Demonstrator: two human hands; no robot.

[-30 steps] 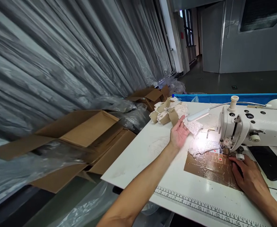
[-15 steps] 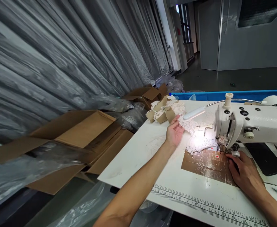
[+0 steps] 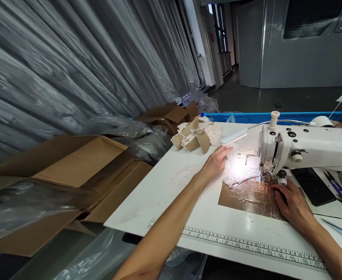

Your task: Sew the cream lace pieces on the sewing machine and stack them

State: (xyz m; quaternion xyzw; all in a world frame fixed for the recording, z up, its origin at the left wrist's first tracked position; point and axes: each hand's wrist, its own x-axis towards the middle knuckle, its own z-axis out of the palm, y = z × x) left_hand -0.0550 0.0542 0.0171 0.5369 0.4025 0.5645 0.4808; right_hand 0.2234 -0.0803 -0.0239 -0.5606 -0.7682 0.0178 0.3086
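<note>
"White lace [image 3: 246,173], where is it exactly?"

"On the table [image 3: 159,194], under the bright lamp [image 3: 235,137], running up to the needle area of the sewing machine [image 3: 319,144]. Its near edge meets a brown sheet [image 3: 246,198]."

"And the hands?"

"The lace lies between them. The left hand [image 3: 216,163] is at its left side, fingers nearly straight and close together, tips at the fabric; I can't tell whether they pinch it. The right hand [image 3: 293,202] is by the sheet's right end, fingers loosely bent, thumb apart from the forefinger, which points in beside the needle area. Whether it grips anything, I can't tell."

"What's farther out?"

"A lace bundle [image 3: 197,136] with tan bands, beyond the left hand. A phone [image 3: 313,186] lies beneath the machine's arm, scissors [image 3: 340,229] nearer."

"Any containers?"

"Left of the table, a large cardboard box [image 3: 80,163], flaps spread, with clear plastic across its opening; its depths are too dark to read. Behind it, a smaller box [image 3: 175,114], also open, contents hidden."
</note>
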